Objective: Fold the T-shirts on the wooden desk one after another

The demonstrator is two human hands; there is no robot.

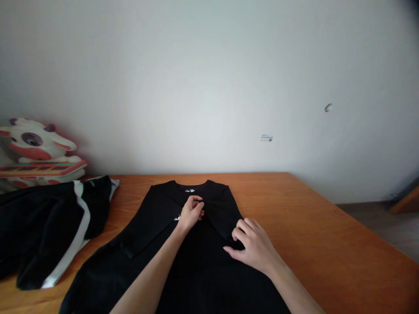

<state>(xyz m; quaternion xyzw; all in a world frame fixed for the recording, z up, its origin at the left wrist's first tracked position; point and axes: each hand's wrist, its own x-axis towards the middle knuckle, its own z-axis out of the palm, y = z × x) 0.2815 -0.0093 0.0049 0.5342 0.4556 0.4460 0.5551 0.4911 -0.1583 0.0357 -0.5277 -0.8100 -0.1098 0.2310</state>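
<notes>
A black shirt [196, 261] lies spread on the wooden table, its neckline toward the wall and a small white print inside the collar. Both sleeves are folded inward over the chest, and part of a white print shows between them. My left hand [192, 211] is closed on the black fabric just below the collar, thumb and fingers together. To the right, my right hand [250, 244] rests at the shirt's right edge by the sleeve, its fingers curled and its thumb apart from them, with no fabric visibly gripped.
Black clothing with white stripes [42, 226] lies at the left on the wooden table [301, 235]. Behind it stands a cow-shaped toy keyboard [42, 152]. A pale wall [196, 87] with a small label [266, 138] borders the table's back edge.
</notes>
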